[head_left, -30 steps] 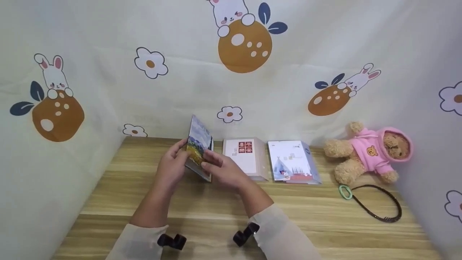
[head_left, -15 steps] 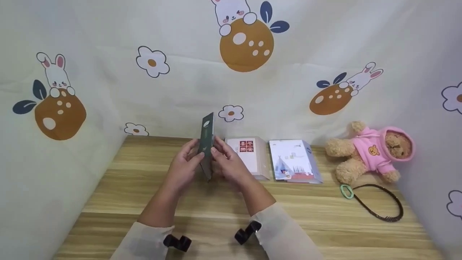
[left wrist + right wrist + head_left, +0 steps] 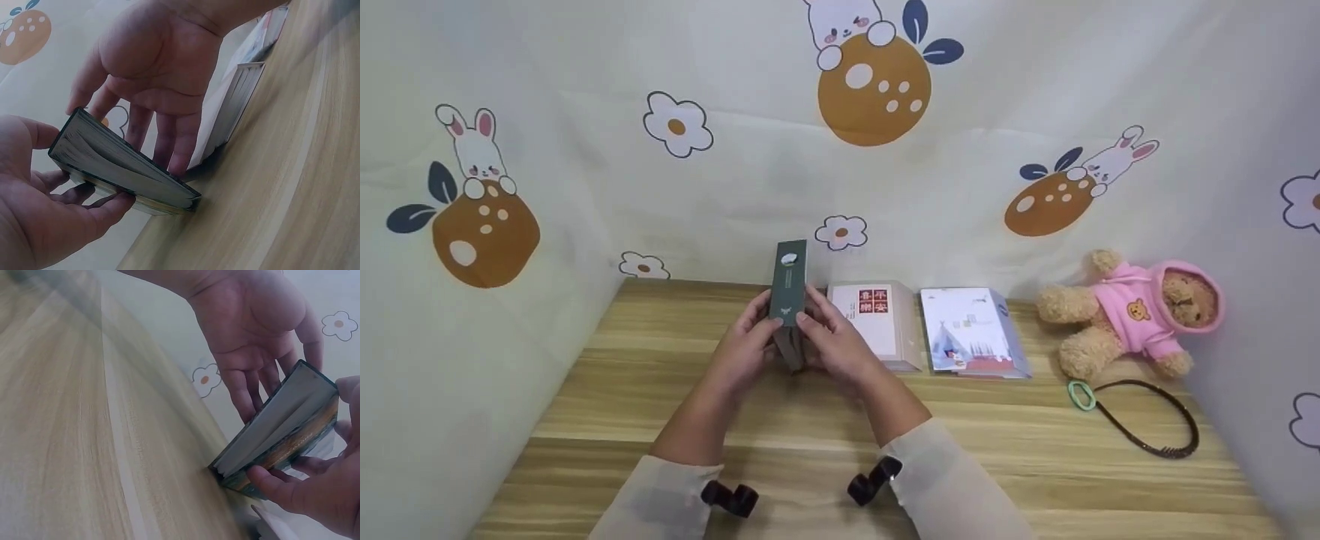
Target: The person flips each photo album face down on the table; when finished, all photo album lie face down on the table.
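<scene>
Both hands hold a small thick hardcover book (image 3: 789, 281) upright, its dark green spine facing the head camera. My left hand (image 3: 744, 341) grips its left side, thumb by the spine's lower end. Opposite it, my right hand (image 3: 840, 337) grips the other side with the thumb beside that same end. Pale page edges of the book (image 3: 115, 160) show between dark cover boards in the left wrist view, with its lower corner close to the table. A painted cover in yellow and green on the book (image 3: 292, 444) appears under the right fingers in the right wrist view.
Right of the hands lie a white book (image 3: 864, 322) with red square characters and a white-blue book (image 3: 971, 330) with a tent picture. Farther right are a teddy bear (image 3: 1132, 311) in a pink hoodie and a dark headband (image 3: 1189, 420) with a green ring (image 3: 1081, 395). Patterned cloth (image 3: 735, 195) backs the table.
The held book has been turned: its painted cover faced the head camera a second ago, and the green spine faces it now. The left hand has moved slightly right. The other things stay put.
</scene>
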The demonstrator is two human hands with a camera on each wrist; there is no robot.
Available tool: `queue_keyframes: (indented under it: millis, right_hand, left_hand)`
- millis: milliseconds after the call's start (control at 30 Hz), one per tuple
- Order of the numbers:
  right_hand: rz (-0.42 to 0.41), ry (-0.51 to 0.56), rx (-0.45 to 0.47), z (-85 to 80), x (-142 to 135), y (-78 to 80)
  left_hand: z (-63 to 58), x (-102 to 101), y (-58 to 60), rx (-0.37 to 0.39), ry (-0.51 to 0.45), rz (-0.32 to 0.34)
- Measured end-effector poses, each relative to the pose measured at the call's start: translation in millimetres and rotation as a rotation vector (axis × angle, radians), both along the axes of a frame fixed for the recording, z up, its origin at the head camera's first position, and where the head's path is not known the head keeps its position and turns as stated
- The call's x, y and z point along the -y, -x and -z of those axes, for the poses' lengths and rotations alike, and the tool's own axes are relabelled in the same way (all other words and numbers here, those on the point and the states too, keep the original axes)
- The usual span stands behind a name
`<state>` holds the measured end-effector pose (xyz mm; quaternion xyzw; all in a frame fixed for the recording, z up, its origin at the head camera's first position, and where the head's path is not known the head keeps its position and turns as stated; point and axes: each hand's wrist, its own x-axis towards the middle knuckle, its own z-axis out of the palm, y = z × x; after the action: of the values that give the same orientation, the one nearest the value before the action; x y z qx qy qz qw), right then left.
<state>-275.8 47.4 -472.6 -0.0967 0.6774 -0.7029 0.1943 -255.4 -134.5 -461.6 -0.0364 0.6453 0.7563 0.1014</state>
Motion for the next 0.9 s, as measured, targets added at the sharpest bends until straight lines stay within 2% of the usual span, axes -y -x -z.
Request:
queue_keyframes:
  millis: [200,400,467,567,633,733,900]
  right_hand:
    - [0.007,-0.019,0.017,-0.5,0,-0.5]
    - [0.005,-0.037,0.02,-2.1,-1,-1.1]
    - [0.023,-0.059,-0.005,-3.2,-2,-1.2]
    - [0.085,-0.089,-0.095,-6.1,-3,-1.2]
    - [0.134,-0.093,-0.164,-7.8,-4,-0.9]
    - [0.176,-0.066,-0.227,-9.6,-5,0.4]
    - [0.185,-0.046,-0.207,-4.0,-4,3.5]
  left_hand:
    - [0.9,-1,-0.3,-0.018,-0.002,-0.005]
    - [2.3,1,0.3,0.01,-0.012,-0.003]
    - [4.5,2,1.6,0.023,-0.041,-0.001]
    - [9.1,4,3.3,0.022,-0.053,0.016]
    - [11.6,4,4.1,0.018,-0.018,0.024]
    - [14.4,6,4.3,0.002,0.093,0.033]
    - [19.7,12,6.0,0.01,0.229,0.041]
